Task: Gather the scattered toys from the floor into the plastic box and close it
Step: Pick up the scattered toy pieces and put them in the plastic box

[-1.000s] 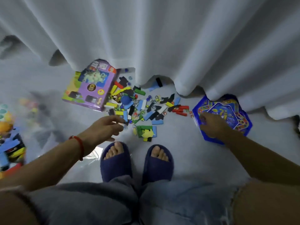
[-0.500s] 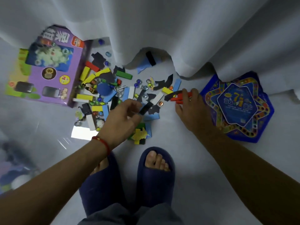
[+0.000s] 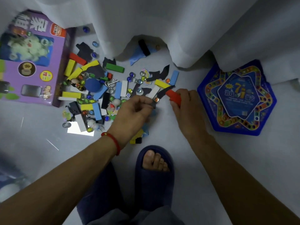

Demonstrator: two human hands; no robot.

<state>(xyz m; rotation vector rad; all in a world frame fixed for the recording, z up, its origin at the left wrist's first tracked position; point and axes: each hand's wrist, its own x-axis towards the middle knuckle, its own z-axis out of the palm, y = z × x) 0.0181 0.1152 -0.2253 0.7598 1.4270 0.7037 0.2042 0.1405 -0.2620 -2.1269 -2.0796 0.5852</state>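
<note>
I log the left hand (image 3: 133, 109) with fingers curled, pinching a small dark piece (image 3: 153, 103) over the scattered toys (image 3: 97, 88) on the floor (image 3: 186, 159). The right hand (image 3: 185, 108) grips red blocks (image 3: 174, 96) just beside the blue star game board (image 3: 237, 98). The toys lie between the purple carton (image 3: 30, 62) and that board, below the white curtain (image 3: 162, 21); I cannot make out the plastic box.

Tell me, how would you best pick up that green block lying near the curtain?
Probably from above, pinching the two long sides of the green block near its middle. It lies flat on the floor, long and narrow, its top face exposed.
</note>
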